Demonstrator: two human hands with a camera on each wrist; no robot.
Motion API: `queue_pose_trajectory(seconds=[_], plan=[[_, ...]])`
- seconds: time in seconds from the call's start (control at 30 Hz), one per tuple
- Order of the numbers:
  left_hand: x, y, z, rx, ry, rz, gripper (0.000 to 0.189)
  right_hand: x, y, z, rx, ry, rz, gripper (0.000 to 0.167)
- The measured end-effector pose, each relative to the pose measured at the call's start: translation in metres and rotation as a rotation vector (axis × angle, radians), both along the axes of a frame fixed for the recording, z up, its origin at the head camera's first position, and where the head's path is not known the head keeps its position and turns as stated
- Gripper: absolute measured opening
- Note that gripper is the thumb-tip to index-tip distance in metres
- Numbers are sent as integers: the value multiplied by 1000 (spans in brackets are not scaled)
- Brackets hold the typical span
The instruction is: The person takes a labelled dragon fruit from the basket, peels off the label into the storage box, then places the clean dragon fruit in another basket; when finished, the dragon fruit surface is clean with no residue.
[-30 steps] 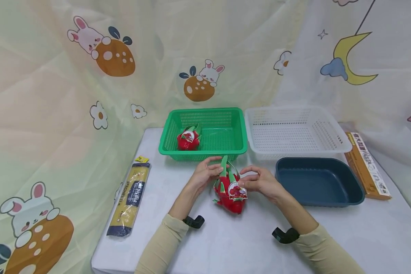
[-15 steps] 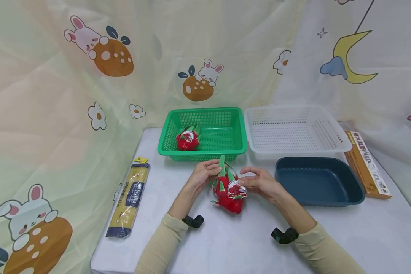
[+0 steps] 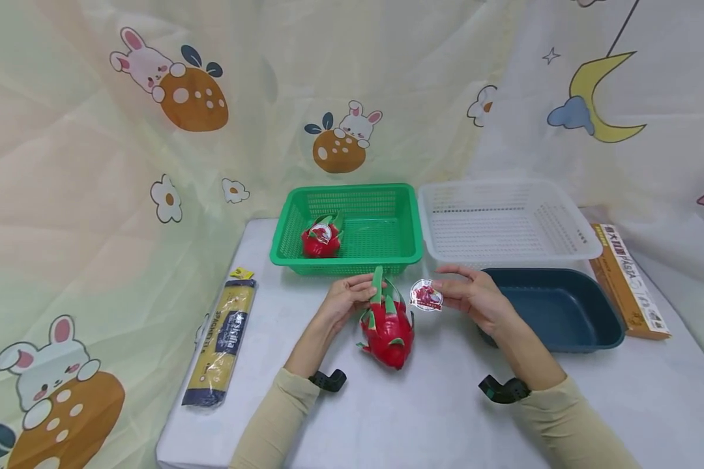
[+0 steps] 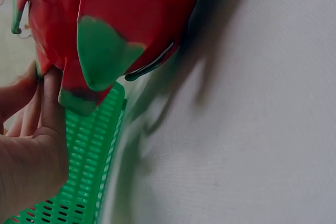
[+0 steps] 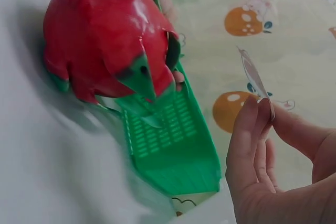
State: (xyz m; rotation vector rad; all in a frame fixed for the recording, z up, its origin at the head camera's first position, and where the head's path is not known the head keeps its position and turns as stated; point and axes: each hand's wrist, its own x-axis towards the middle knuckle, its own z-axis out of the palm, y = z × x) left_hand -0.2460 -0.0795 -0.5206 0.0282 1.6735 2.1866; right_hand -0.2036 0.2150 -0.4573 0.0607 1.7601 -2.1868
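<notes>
A red dragon fruit [image 3: 389,335] with green leaf tips is in front of the green basket in the head view. My left hand [image 3: 347,301] pinches it by its green leafy top between thumb and fingers, as the left wrist view also shows at close range. My right hand [image 3: 475,298] pinches a round sticker [image 3: 426,296] with a red fruit print, held apart from the fruit on its right. Edge-on, the thin sticker [image 5: 254,77] shows between thumb and fingertips in the right wrist view. A second dragon fruit [image 3: 321,238], bearing a similar sticker, sits inside the basket's left part.
The green basket [image 3: 410,255] and a white basket [image 3: 504,258] stand side by side at the back. A dark blue tray [image 3: 598,342] lies partly behind the right hand. An orange pasta box [image 3: 630,286] is at the right edge, a spaghetti pack [image 3: 221,342] at the left.
The sticker has come off the dragon fruit, and my right hand has moved up and to the right with it. My left hand keeps its hold; the fruit has shifted slightly left.
</notes>
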Motion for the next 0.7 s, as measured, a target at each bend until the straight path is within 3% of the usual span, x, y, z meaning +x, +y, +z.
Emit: queue_pose_trajectory(seconds=[0.4,0.7], plan=[[0,0,5,-4,-1,-36,43,2,35,18,50,-7,45,27],[0,3,6,3,0,-45,42,-1,67,25,-11,-54,21,18]])
